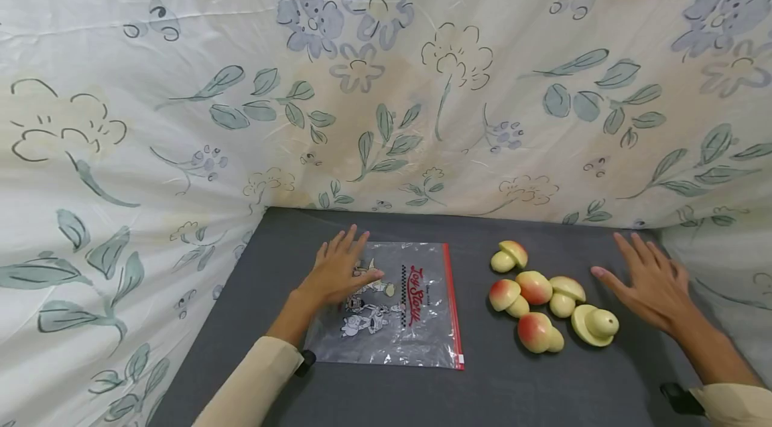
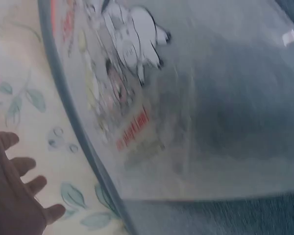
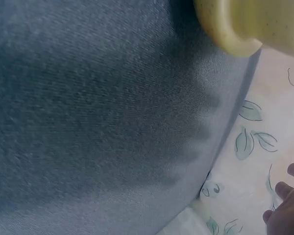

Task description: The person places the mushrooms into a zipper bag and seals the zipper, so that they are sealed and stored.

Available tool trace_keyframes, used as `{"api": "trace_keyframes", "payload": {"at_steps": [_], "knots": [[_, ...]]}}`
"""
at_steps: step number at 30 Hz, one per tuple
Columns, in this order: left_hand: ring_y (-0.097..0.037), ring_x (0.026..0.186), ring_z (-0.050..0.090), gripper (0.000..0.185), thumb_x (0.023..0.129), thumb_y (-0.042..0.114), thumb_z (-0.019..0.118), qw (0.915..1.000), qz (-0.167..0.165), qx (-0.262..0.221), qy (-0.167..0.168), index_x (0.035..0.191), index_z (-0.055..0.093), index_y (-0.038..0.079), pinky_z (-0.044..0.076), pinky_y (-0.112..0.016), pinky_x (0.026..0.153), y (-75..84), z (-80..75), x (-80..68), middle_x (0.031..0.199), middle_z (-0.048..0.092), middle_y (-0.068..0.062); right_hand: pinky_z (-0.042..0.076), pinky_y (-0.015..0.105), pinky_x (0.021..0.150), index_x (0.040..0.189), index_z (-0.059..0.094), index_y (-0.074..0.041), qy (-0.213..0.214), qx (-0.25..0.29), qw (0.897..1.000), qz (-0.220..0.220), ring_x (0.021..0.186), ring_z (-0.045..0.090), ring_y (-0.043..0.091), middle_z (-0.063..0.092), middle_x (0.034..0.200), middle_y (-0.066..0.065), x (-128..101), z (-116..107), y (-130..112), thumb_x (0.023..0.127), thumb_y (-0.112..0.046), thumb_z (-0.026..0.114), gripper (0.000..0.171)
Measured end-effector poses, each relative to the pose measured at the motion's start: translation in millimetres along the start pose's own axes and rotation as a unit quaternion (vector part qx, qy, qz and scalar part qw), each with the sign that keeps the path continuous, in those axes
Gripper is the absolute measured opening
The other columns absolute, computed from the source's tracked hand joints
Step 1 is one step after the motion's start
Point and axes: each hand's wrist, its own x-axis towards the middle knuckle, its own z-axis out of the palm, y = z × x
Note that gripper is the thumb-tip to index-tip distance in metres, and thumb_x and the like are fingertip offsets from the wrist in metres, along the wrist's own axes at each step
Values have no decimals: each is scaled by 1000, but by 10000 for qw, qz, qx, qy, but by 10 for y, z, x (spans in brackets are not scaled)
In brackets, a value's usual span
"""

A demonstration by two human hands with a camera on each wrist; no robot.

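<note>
A clear zip bag [image 1: 386, 340] with a red zip strip and printed cartoon figures lies flat on the dark cloth. My left hand [image 1: 338, 273] reaches over the bag's left side, fingers spread and holding nothing; it covers part of the print. In the left wrist view the bag [image 2: 235, 122] fills most of the picture. Right of the bag sit several toy mushrooms, such as a red-capped one [image 1: 534, 332] and an upturned one [image 1: 597, 325]. My right hand [image 1: 651, 283], fingers extended and grasping nothing, is beside the mushrooms on their right. The right wrist view shows part of one mushroom [image 3: 230, 29].
The dark grey cloth [image 1: 494, 393] covers the table. A floral curtain [image 1: 386, 78] hangs behind it and along both sides. Dark wrist straps [image 1: 681, 399] show at the beige sleeves [image 1: 253, 380].
</note>
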Motion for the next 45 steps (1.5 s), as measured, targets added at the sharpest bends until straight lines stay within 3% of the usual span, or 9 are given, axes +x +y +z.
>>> {"api": "trace_keyframes", "payload": {"at_steps": [8, 11, 19, 26, 31, 37, 45], "knots": [[-44, 159, 28, 91, 102, 65, 58, 9979, 586, -59, -260, 169, 28, 13, 26, -69, 125, 313, 115, -55, 175, 25, -14, 13, 87, 94, 172, 3, -11, 6, 199, 9998, 39, 141, 18, 74, 5, 171, 38, -96, 14, -61, 104, -56, 60, 99], [-42, 158, 30, 91, 101, 65, 59, 9960, 839, 56, -310, 168, 30, 11, 30, -67, 123, 414, 179, -71, 173, 29, -15, 15, 86, 92, 171, 4, -10, -23, 284, 9996, 80, 138, 20, 75, 7, 169, 39, -138, 15, -71, 105, -54, 59, 98], [-40, 159, 30, 89, 101, 59, 63, 9910, 1161, -75, -660, 167, 33, 8, 28, -61, 127, 611, 338, -62, 173, 29, -17, 17, 84, 89, 171, 4, -9, 13, 570, 9983, 86, 136, 22, 77, 10, 169, 40, -242, 0, -80, 106, -49, 59, 94], [-34, 157, 37, 87, 100, 55, 68, 9846, 1635, 260, -557, 162, 40, 2, 35, -52, 126, 768, 526, 11, 169, 38, -18, 23, 83, 85, 171, 8, -6, -44, 783, 9969, 68, 134, 29, 75, 20, 164, 43, -336, 22, -101, 108, -46, 57, 89], [-30, 158, 36, 84, 100, 53, 70, 9841, 1642, 322, -587, 161, 43, 3, 34, -48, 127, 868, 642, 62, 169, 39, -14, 24, 86, 88, 171, 6, -5, -300, 1029, 9941, 175, 137, 26, 75, 18, 163, 46, -401, 41, -141, 110, -47, 52, 87], [-30, 157, 37, 84, 98, 55, 70, 9866, 1482, 365, -577, 161, 45, 7, 36, -50, 126, 921, 750, 111, 169, 40, -10, 34, 82, 84, 171, 0, -6, -622, 1254, 9895, 355, 131, 34, 72, 27, 155, 50, -479, 37, -192, 111, -49, 47, 87], [-30, 154, 43, 78, 97, 56, 70, 9878, 1389, 526, -465, 158, 52, 11, 42, -52, 121, 934, 821, 127, 165, 49, -4, 37, 78, 86, 170, 4, -4, -514, 1402, 9882, 338, 131, 39, 68, 27, 158, 47, -572, 77, -182, 112, -44, 49, 84]]}}
